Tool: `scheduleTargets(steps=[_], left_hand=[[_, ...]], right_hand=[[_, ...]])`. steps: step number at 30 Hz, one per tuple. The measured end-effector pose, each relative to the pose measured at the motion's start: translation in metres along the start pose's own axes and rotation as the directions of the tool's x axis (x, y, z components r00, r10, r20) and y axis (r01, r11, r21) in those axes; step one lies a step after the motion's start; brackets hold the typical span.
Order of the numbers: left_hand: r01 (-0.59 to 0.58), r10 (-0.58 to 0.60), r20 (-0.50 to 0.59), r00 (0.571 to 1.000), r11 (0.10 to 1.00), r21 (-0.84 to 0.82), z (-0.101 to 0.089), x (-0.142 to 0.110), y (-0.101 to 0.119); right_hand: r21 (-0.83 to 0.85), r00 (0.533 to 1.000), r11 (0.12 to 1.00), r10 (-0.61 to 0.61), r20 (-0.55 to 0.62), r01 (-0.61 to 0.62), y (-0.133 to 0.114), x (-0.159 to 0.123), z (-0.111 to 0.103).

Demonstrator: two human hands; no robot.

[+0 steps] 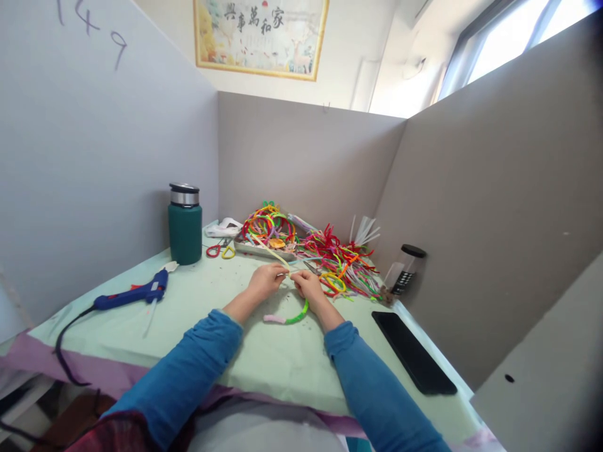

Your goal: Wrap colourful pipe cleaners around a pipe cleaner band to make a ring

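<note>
My left hand (266, 280) and my right hand (309, 287) meet over the middle of the table, fingertips pinched close together. Between them runs a pale yellow pipe cleaner (272, 251), its long free end slanting up and left. Below my right hand curves a strip wrapped in green and pale pink pipe cleaner (298, 317); its upper end goes out of sight under that hand. Whether the strip joins the yellow pipe cleaner is hidden by my fingers. Just right of my right hand lie scissors with yellow and red handles (333, 284).
Behind the hands are a metal tray (257, 249) of colourful rings and a heap of pipe cleaners (346, 260). Left stand a green bottle (184, 232) and a blue glue gun (134, 296) with its cord. Right are a black phone (413, 353) and a clear black-lidded bottle (404, 275). Grey partitions enclose the table.
</note>
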State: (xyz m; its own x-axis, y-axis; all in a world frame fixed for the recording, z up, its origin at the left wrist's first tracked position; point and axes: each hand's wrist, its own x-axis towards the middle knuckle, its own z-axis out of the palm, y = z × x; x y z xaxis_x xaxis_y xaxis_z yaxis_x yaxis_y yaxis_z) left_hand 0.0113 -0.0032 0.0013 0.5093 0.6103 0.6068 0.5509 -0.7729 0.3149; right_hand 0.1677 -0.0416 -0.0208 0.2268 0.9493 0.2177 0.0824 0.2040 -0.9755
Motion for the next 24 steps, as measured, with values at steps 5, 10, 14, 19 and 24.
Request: scheduleTargets(steps=[5,10,14,19,24], left_hand=[[-0.002,-0.002,0.059,0.998,0.999,0.054,-0.0031,-0.0011,0.0032],[0.027,-0.032,0.067,0.997,0.997,0.073,-0.0046,-0.0017,0.0047],[0.020,-0.025,0.054,0.998,0.996,0.086,-0.0056,-0.0024,0.0068],[0.029,-0.033,0.054,0.998,0.998,0.063,-0.0063,-0.0020,0.0089],[0.049,-0.047,0.067,0.997,0.998,-0.025,-0.0054,0.0009,0.0065]], right_hand=[[-0.061,1.000,0.998,-0.014,0.006,0.014,0.0008,0.0004,0.0000],[-0.083,0.999,0.996,-0.030,0.023,0.032,-0.0007,-0.0004,0.0003],[-0.060,0.999,0.998,-0.027,0.045,0.030,-0.0027,-0.0023,0.0008],[-0.041,0.998,0.999,-0.031,0.055,0.033,-0.0040,-0.0039,0.0009],[-0.055,0.996,0.996,-0.061,0.062,0.065,-0.0032,-0.0038,0.0007]])
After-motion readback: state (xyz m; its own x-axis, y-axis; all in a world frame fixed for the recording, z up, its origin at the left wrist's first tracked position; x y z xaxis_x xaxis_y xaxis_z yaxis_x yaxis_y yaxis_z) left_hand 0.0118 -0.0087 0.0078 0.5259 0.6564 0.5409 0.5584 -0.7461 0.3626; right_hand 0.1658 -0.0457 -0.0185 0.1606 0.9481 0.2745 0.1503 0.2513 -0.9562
